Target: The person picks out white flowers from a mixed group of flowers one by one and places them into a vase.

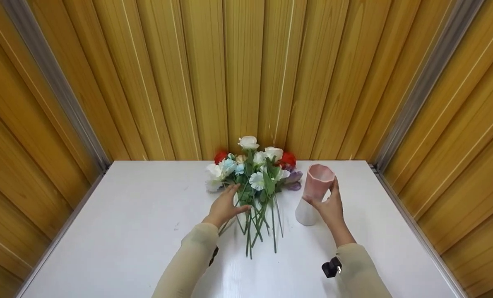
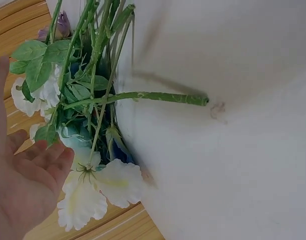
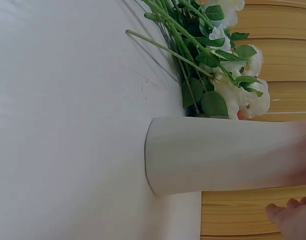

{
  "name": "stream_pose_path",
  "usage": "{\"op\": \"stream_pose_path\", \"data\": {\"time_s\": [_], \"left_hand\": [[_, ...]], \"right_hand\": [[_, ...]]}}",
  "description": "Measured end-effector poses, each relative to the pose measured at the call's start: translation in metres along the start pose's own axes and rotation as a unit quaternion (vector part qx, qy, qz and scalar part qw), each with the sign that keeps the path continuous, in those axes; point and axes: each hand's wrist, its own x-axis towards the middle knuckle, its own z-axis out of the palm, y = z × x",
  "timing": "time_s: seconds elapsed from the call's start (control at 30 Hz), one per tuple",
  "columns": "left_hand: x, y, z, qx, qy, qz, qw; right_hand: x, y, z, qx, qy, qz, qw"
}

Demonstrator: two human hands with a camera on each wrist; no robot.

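Note:
A pink-and-white vase (image 1: 318, 182) stands upright on the table, right of the flowers. My right hand (image 1: 331, 207) holds it near its upper half, thumb on the near left side and fingers on the right. In the right wrist view, the white lower part of the vase (image 3: 208, 155) meets the tabletop. A bunch of artificial flowers (image 1: 256, 181) lies with blooms toward the back wall and green stems (image 1: 250, 231) toward me. My left hand (image 1: 225, 208) is at the bunch's left side, fingers spread and thumb toward the stems. In the left wrist view, its palm faces the white flower (image 2: 100, 190), gripping nothing.
The white table (image 1: 138, 231) reaches back to a wood-patterned panel wall (image 1: 242, 82). Similar panels with grey metal posts (image 1: 60, 82) close in both sides. A small black device (image 1: 331, 267) sits at the right wrist.

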Motion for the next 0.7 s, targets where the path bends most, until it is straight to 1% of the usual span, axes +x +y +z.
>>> {"op": "stream_pose_path", "data": {"time_s": [0.13,0.27,0.33,0.43,0.5,0.6,0.7], "left_hand": [[0.006,0.000,0.006,-0.054,0.020,-0.013,0.9983],[0.014,0.001,0.012,-0.127,0.036,-0.046,0.9902],[0.017,0.003,0.016,-0.152,0.041,-0.057,0.9858],[0.021,0.005,0.022,-0.167,0.045,-0.060,0.9831],[0.024,0.007,0.025,-0.166,0.047,-0.057,0.9833],[0.027,0.011,0.028,-0.174,0.046,-0.060,0.9818],[0.030,0.015,0.030,-0.189,0.047,-0.070,0.9783]], "right_hand": [[0.004,-0.004,0.004,0.027,0.002,0.007,1.000],[0.006,-0.006,0.005,0.034,0.006,0.028,0.999],[0.006,-0.005,0.006,0.035,0.010,0.037,0.999],[0.006,-0.003,0.007,0.042,0.021,0.037,0.998],[0.006,-0.003,0.008,0.046,0.031,0.030,0.998],[0.008,-0.003,0.009,0.047,0.045,0.017,0.998],[0.010,-0.004,0.009,0.037,0.041,0.016,0.998]]}}
